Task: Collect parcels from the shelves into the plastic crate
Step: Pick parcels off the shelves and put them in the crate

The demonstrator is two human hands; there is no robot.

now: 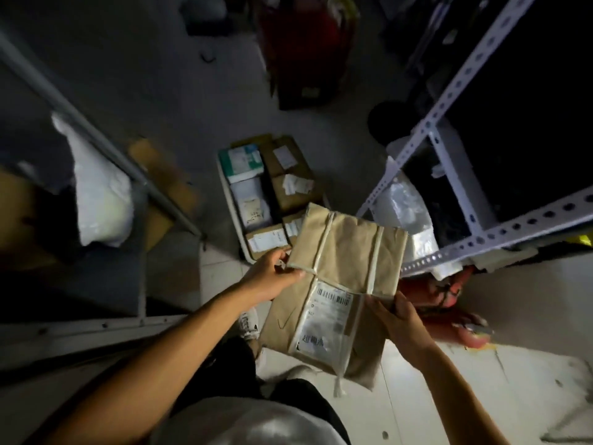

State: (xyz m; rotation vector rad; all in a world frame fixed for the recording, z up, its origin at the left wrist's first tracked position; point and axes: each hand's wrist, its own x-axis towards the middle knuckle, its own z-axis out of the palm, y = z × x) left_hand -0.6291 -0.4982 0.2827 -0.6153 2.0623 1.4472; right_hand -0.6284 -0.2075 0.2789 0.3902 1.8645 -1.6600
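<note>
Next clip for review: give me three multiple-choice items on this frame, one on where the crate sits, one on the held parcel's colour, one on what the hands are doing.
1. Where is the plastic crate?
A. On the floor ahead of the person
B. On a top shelf
C. In the person's arms

2. What colour is the held parcel?
A. Blue
B. Tan brown
C. Black

3. How is the parcel held?
A. Left hand alone
B. Lying free on the floor
C. Left hand and right hand, one per side

Key: 1 A, the crate lies on the floor with parcels in it; 2 B, its wrapping is tan with pale tape; 3 C, each hand grips one edge.
</note>
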